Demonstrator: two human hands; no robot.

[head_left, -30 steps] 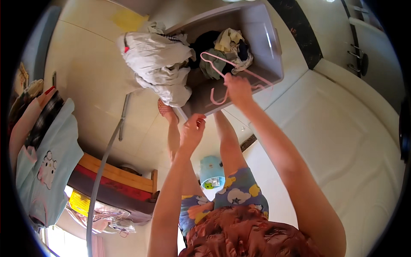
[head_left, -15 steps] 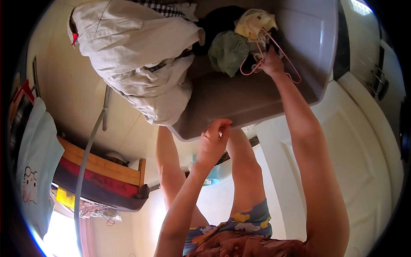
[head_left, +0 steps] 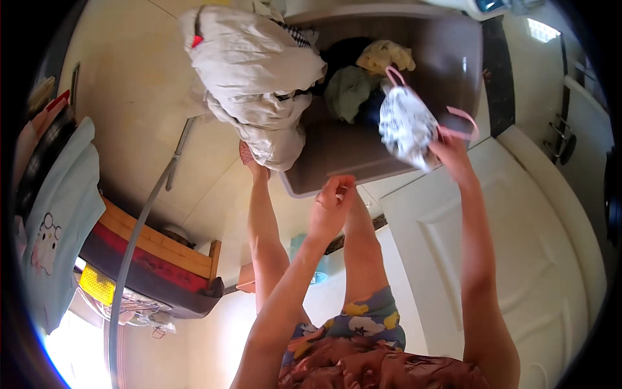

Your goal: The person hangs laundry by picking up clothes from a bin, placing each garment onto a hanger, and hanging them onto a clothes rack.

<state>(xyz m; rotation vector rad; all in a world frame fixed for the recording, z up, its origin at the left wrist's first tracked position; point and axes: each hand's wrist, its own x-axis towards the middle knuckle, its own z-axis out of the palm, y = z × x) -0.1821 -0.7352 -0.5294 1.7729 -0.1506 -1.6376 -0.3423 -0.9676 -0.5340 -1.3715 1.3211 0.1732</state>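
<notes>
My right hand [head_left: 451, 152] is closed on a small white cloth piece with dark patterning [head_left: 408, 126] and pink straps, lifted above the right part of a large grey-brown plastic tub [head_left: 353, 155]. One strap loops up on its far side, another beside my hand. My left hand [head_left: 332, 200] is at the tub's near rim with fingers curled in and nothing seen in them; whether it touches the rim I cannot tell. Inside the tub lie a grey-green cloth [head_left: 348, 93], a pale yellow cloth [head_left: 387, 57] and dark cloth. A bulky beige garment [head_left: 256, 71] drapes over its left side.
A white panelled door [head_left: 492, 227] stands to the right. On the left are a grey pole [head_left: 139, 223], a hanging light-blue cloth [head_left: 61, 214] and a wooden-edged shelf [head_left: 152, 243]. My legs are below the tub.
My right hand has drawn the white patterned cloth with pink straps out of the pile, toward me and to the right. My left hand stays near the rim. The view has shifted slightly.
</notes>
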